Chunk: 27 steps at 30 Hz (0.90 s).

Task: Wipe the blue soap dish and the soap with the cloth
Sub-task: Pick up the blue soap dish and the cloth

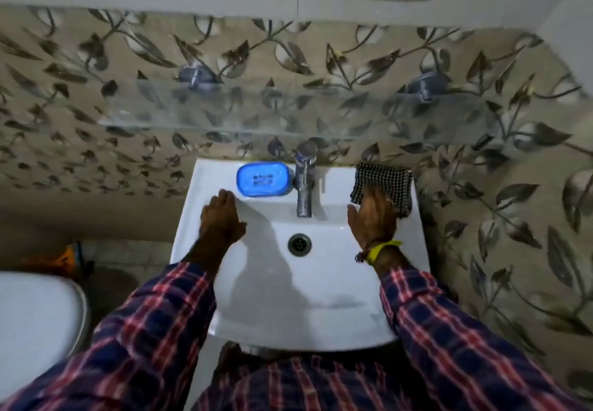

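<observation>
Single head view, steeply downward onto sink (199,250) (wide-angle, close), facing tiled wall (96,141).

Bathroom: washbasin (224,298), toilet (35,314)

I see sink (224,298): white ceramic, glossy, smooth. Tap (305,182): polished metal, shiny. Drain ring (299,243): dull grey metal. Blue soap dish (263,179): plastic, smooth, slight sheen. Cloth (383,179): woven fabric, black-white check, matt. Shelf (288,112): clear glass. Wall tiles (96,122): glossy, leaf print. My sleeves (154,330): plaid cotton-like cloth, matt.
</observation>
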Tool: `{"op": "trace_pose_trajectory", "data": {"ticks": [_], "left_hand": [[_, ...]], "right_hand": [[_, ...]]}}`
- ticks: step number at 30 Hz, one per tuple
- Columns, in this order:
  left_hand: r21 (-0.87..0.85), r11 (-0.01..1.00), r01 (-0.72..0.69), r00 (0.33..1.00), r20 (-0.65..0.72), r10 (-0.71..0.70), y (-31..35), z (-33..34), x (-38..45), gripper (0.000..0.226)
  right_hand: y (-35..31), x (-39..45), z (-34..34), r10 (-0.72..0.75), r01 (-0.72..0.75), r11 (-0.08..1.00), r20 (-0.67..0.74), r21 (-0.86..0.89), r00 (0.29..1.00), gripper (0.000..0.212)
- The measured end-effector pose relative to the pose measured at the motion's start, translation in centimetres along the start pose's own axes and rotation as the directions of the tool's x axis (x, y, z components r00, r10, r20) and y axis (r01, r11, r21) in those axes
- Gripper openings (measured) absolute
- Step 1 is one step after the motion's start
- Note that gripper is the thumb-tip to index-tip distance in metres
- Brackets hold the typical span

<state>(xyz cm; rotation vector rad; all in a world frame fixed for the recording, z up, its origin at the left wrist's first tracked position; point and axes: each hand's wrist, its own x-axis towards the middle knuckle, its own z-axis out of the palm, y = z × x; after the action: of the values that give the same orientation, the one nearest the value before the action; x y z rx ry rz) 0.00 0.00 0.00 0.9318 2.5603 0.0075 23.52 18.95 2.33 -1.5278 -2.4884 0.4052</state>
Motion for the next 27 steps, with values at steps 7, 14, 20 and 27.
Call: {"op": "trace_pose_trajectory", "data": {"ticks": [7, 14, 20, 27], "left_hand": [[0.005, 0.999, 0.047, 0.999, 0.017, -0.047, 0.7, -0.1, 0.7, 0.107], [0.014, 0.998, -0.067, 0.998, 0.000, 0.067, -2.0, 0.1, 1.6, 0.106], [-0.176, 0.972, -0.157, 0.981, -0.137, 0.134, -3.2, -1.6, 2.8, 0.100], [-0.467, 0.748, -0.471, 0.879, -0.178, 0.443, -3.2, -4.7, 6.2, 0.121]], "right_hand": [[0.8, 3.9, 2.9, 0.069, 0.014, 0.947, 0.247, -0.321, 0.967, 0.110], [-0.3, 2.8, 3.5, 0.037, -0.010, 0.922, 0.063, -0.386, 0.997, 0.049], [0.6, 2.3, 0.6, 0.369, -0.350, 0.911, -0.052, 0.220, 0.928, 0.031], [-1.5, -3.2, -0.4, 0.644, -0.374, 0.267, 0.124, 0.888, 0.755, 0.033]]}}
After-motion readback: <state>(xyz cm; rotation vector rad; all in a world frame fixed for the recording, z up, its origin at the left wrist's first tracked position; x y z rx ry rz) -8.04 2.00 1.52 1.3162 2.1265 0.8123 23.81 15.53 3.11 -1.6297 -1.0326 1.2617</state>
